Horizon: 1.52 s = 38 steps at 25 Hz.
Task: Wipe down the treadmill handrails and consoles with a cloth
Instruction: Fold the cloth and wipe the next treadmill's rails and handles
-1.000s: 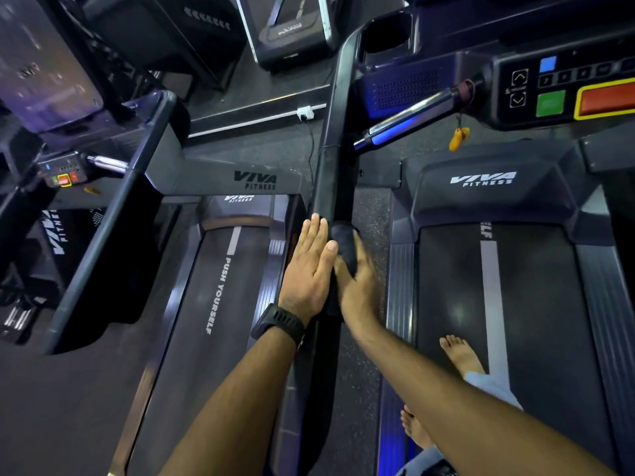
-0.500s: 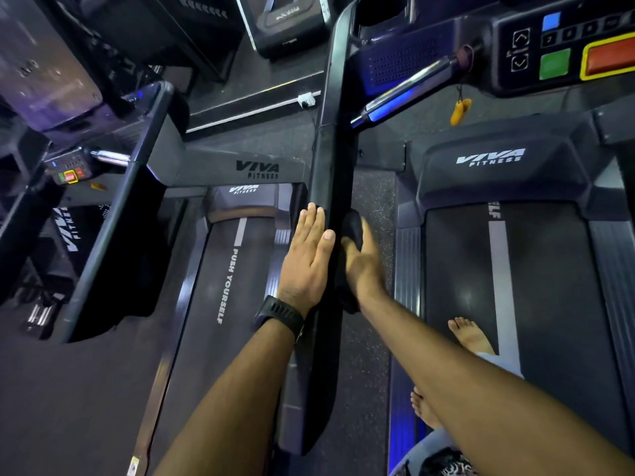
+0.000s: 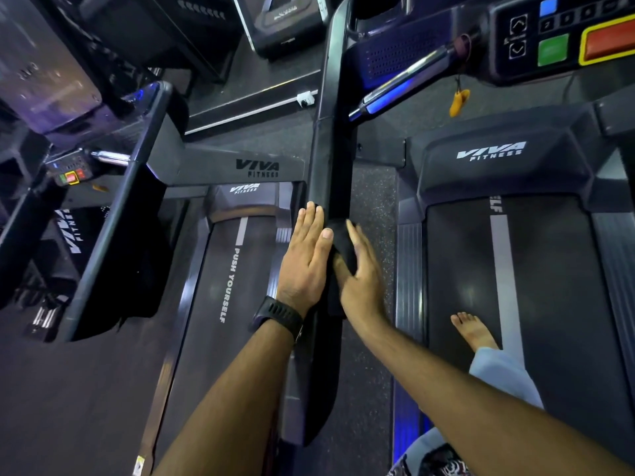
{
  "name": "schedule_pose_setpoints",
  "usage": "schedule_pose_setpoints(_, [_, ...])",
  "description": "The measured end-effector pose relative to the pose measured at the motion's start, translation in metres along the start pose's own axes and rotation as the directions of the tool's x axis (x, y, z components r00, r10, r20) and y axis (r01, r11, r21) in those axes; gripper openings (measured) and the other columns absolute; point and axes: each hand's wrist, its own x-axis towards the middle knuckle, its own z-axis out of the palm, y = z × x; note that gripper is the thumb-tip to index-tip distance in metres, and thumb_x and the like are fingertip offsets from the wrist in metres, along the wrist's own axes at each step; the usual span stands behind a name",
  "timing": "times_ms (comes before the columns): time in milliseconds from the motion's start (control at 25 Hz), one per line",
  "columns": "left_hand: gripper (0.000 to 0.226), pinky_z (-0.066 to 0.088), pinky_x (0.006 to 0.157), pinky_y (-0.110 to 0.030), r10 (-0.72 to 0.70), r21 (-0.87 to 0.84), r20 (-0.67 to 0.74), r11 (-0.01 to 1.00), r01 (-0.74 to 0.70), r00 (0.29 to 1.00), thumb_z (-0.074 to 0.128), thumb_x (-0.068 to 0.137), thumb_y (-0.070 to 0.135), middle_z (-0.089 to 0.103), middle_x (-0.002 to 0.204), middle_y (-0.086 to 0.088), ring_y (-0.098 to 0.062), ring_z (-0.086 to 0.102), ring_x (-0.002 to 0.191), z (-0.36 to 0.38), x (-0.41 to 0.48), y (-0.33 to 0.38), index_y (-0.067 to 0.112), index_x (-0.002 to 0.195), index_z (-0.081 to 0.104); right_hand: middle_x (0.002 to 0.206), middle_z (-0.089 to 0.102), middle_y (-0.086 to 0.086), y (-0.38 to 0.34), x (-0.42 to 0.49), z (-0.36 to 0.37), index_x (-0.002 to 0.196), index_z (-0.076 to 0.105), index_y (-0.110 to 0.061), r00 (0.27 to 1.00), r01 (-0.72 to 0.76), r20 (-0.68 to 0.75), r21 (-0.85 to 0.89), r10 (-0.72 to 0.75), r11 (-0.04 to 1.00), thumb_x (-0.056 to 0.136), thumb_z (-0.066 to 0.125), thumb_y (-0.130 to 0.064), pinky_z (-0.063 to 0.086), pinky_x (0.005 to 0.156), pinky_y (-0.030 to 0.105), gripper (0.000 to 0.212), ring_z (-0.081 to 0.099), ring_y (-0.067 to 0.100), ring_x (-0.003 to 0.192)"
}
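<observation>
Left hand point(image 3: 304, 266) lies flat, fingers straight, against the left side of the rail point(image 3: 330, 149). Right hand point(image 3: 360, 276), fingers straight, presses the black cloth point(image 3: 338, 235) onto its right side. The rail runs lengthwise away from the person toward the console point(image 3: 549, 36).

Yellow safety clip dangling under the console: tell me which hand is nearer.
Right. The right hand presses the black cloth onto the long black handrail, down-left of the yellow safety clip; the left hand lies flat on the rail's opposite side, farther away.
</observation>
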Motion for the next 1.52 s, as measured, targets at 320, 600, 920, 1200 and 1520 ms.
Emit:
schedule_pose_setpoints(320, [0.060, 0.004, 0.115, -0.007, -0.022, -0.029, -0.003, 0.999, 0.022, 1.000, 0.028, 0.099, 0.043, 0.020, 0.163, 0.005, -0.001, 0.009, 0.149, 0.002, -0.002, -0.002, 0.016, 0.152, 0.031, 0.157, 0.032, -0.011, -0.001, -0.009, 0.002, 0.153, 0.035, -0.033, 1.000, -0.020, -0.019, -0.008, 0.020, 1.000, 0.099, 0.056, -0.023, 0.022, 0.111, 0.007, 0.059, 0.027, -0.003, 0.141])
schedule_pose_setpoints(600, [0.060, 0.003, 0.116, -0.009, -0.007, -0.014, -0.002, 1.000, 0.007, 1.000, 0.029, 0.099, 0.043, 0.019, 0.163, 0.005, 0.000, 0.008, 0.149, 0.003, -0.018, -0.004, 0.015, 0.152, 0.032, 0.159, 0.033, -0.005, 0.004, -0.019, 0.002, 0.154, 0.033, -0.032, 0.992, -0.129, 0.000, -0.004, 0.129, 0.992, 0.100, 0.055, -0.020, 0.026, 0.119, 0.022, 0.060, 0.030, 0.006, 0.145])
schedule_pose_setpoints(920, [0.065, 0.005, 0.119, -0.013, -0.004, -0.061, -0.009, 0.998, 0.003, 1.000, 0.028, 0.097, 0.052, 0.021, 0.160, 0.010, 0.002, 0.009, 0.148, 0.003, -0.025, -0.007, 0.017, 0.151, 0.033, 0.158, 0.038, -0.007, 0.006, -0.031, 0.000, 0.153, 0.037, -0.031, 0.991, -0.136, 0.013, 0.015, 0.136, 0.991, 0.097, 0.056, -0.028, 0.031, 0.118, 0.027, 0.059, 0.036, 0.007, 0.143])
schedule_pose_setpoints(1200, [0.072, 0.007, 0.119, -0.014, -0.005, -0.070, -0.011, 0.998, 0.004, 1.000, 0.024, 0.092, 0.059, 0.023, 0.160, 0.009, 0.003, 0.011, 0.147, 0.004, -0.035, -0.010, 0.018, 0.150, 0.035, 0.156, 0.042, -0.004, 0.014, -0.033, 0.002, 0.154, 0.034, -0.032, 0.976, -0.215, 0.016, -0.019, 0.216, 0.976, 0.096, 0.051, -0.036, 0.035, 0.116, 0.036, 0.061, 0.041, 0.012, 0.141])
schedule_pose_setpoints(1520, [0.063, 0.003, 0.116, -0.009, -0.016, -0.058, 0.012, 0.998, 0.016, 1.000, 0.027, 0.097, 0.049, 0.021, 0.162, 0.007, 0.001, 0.009, 0.149, 0.003, -0.042, -0.009, 0.017, 0.151, 0.034, 0.157, 0.040, -0.006, 0.023, -0.059, 0.003, 0.155, 0.031, -0.033, 0.977, -0.214, 0.006, -0.047, 0.215, 0.976, 0.102, 0.050, -0.030, 0.038, 0.114, 0.037, 0.057, 0.040, 0.014, 0.142])
